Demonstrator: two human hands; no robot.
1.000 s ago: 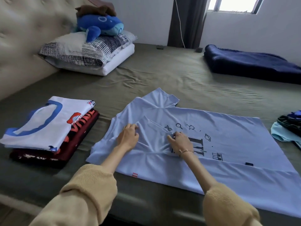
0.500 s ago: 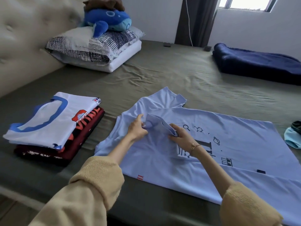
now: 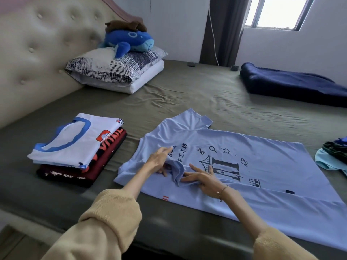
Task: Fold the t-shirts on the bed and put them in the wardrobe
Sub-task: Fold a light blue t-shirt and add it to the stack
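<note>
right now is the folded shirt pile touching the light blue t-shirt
Apart. The head view shows a strip of bare bed sheet between the folded pile and the light blue t-shirt.
</note>
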